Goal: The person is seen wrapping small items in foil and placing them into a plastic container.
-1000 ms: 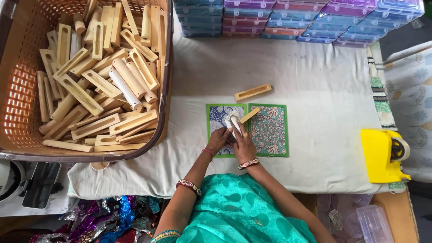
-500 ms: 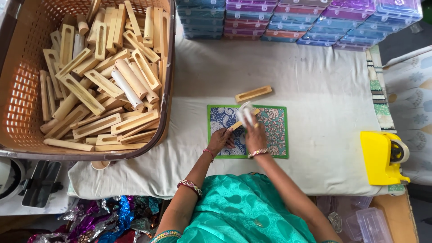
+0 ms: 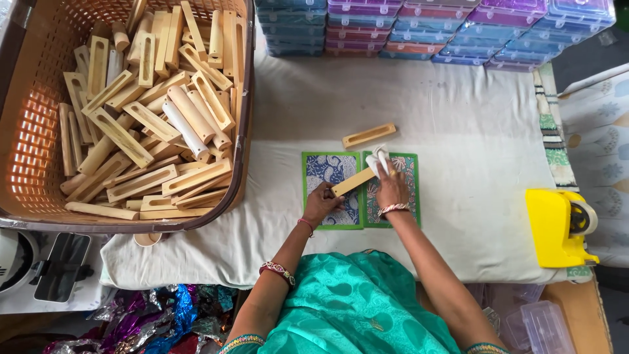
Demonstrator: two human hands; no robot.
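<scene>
My left hand (image 3: 322, 200) holds the near end of a slotted wooden stick (image 3: 352, 181) that lies at a slant over two patterned green-edged mats (image 3: 333, 196). My right hand (image 3: 392, 185) grips a small white piece (image 3: 378, 160) at the stick's far end. A second slotted wooden stick (image 3: 369, 135) lies flat on the white cloth just beyond the mats, apart from both hands.
A large brown plastic basket (image 3: 29, 131) full of several wooden sticks fills the left. Stacked coloured plastic boxes (image 3: 432, 29) line the far edge. A yellow tape dispenser (image 3: 557, 228) sits at the right. Shiny wrappers (image 3: 144, 318) and clear containers (image 3: 537, 328) lie below the table edge.
Both hands have shifted a little right and up on the mats. The right hand has carried the white piece to the stick's far end.
</scene>
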